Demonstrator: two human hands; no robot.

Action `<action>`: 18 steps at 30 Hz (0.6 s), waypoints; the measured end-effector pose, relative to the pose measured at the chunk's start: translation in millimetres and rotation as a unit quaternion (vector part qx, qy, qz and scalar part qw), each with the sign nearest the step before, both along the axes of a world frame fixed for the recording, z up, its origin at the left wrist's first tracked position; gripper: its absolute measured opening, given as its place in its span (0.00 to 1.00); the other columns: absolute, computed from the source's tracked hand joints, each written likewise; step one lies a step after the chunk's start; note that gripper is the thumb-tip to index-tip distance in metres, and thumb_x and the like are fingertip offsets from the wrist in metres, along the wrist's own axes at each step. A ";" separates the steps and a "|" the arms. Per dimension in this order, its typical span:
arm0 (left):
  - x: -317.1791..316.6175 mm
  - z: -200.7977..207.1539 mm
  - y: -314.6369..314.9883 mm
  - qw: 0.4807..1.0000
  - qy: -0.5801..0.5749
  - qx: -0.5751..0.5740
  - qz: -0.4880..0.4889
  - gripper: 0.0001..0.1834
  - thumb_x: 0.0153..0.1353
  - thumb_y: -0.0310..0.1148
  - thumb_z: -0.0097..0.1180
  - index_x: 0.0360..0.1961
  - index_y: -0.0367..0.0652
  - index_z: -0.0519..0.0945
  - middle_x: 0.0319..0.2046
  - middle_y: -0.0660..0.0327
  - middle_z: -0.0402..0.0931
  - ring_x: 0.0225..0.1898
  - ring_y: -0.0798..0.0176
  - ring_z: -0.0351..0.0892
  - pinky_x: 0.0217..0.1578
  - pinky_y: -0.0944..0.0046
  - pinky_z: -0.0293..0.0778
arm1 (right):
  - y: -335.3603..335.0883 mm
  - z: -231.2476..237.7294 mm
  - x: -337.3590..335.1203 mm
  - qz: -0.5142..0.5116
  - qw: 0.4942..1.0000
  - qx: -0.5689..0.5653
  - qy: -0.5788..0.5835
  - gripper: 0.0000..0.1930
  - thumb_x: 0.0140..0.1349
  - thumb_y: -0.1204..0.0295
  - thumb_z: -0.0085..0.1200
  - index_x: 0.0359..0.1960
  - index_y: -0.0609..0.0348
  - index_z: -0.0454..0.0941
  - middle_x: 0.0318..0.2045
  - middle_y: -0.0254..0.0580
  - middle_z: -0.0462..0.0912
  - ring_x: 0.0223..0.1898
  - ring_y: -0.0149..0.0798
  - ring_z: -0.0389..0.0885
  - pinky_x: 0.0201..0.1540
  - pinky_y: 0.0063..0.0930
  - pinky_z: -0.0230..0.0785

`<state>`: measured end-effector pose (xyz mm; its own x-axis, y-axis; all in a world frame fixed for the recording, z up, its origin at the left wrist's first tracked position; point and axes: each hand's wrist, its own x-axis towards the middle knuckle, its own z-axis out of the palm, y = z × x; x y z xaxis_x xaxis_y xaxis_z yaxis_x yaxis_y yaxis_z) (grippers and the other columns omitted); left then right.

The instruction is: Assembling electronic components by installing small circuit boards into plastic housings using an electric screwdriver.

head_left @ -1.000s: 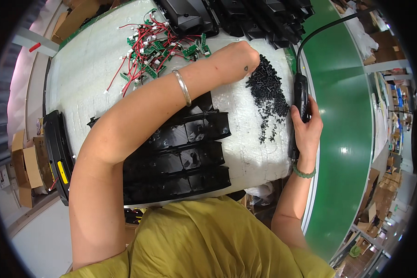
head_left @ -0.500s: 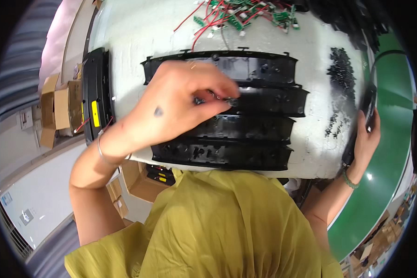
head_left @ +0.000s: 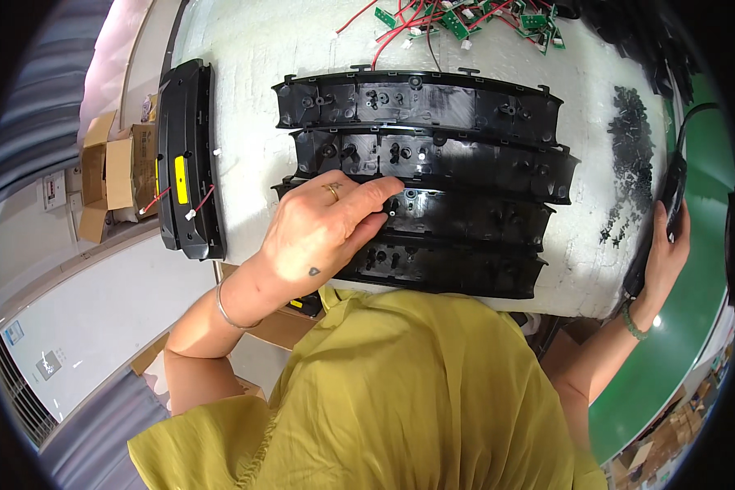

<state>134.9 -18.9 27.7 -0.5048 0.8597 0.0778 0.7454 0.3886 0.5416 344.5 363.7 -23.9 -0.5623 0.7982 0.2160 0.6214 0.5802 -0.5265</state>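
Several long black plastic housings (head_left: 482, 159) lie in stacked rows before me, their inner posts facing up. My left hand (head_left: 318, 229) reaches over the third row, thumb and forefinger pinched beside a small post; whatever sits between the fingertips is too small to make out. At the table's right edge my right hand (head_left: 665, 257) is wrapped round a slim black corded tool (head_left: 672, 192) that looks like an electric screwdriver. Small black screw-like pieces (head_left: 631, 135) are scattered to the left of that tool.
Green circuit boards (head_left: 457, 24) with red wires pile up at the far edge. Closed black housings (head_left: 189, 155) with yellow labels stand at the left. Black parts (head_left: 629, 33) heap at the far right. Cardboard boxes (head_left: 121, 171) sit beyond the table's left side.
My left hand has come down from above the second row to the third row's posts. My right hand keeps its hold on the tool. The whole view has shifted slightly.
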 end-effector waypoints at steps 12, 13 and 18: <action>1.5 -3.7 6.9 0.999 0.037 0.006 -0.001 0.21 0.43 0.19 0.66 0.42 0.41 0.80 0.23 0.60 0.76 0.25 0.60 0.75 0.25 0.64 0.73 | 0.8 -2.9 -1.9 -0.001 0.999 -0.033 0.023 0.25 0.62 0.64 0.56 0.55 0.71 0.69 0.47 0.48 0.78 0.48 0.35 0.74 0.54 0.26 0.64; 2.0 -4.5 7.5 0.998 0.064 0.020 -0.006 0.22 0.43 0.20 0.66 0.44 0.42 0.80 0.22 0.60 0.75 0.25 0.60 0.74 0.24 0.63 0.72 | 2.3 -4.1 -1.5 -0.006 0.998 -0.048 0.035 0.24 0.62 0.64 0.56 0.55 0.70 0.70 0.46 0.46 0.79 0.47 0.34 0.75 0.53 0.25 0.64; 2.9 10.9 15.0 0.996 0.055 -0.063 -0.006 0.23 0.45 0.21 0.64 0.46 0.42 0.79 0.20 0.61 0.74 0.25 0.59 0.73 0.25 0.62 0.72 | 4.9 2.2 4.9 0.006 0.999 -0.025 0.041 0.23 0.63 0.65 0.55 0.54 0.70 0.71 0.45 0.46 0.79 0.45 0.33 0.75 0.52 0.23 0.64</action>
<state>137.7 -4.0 38.6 -0.4887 0.8721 0.0223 0.8023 0.4392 0.4043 349.4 368.6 -21.7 -0.5539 0.8022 0.2229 0.5677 0.5597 -0.6038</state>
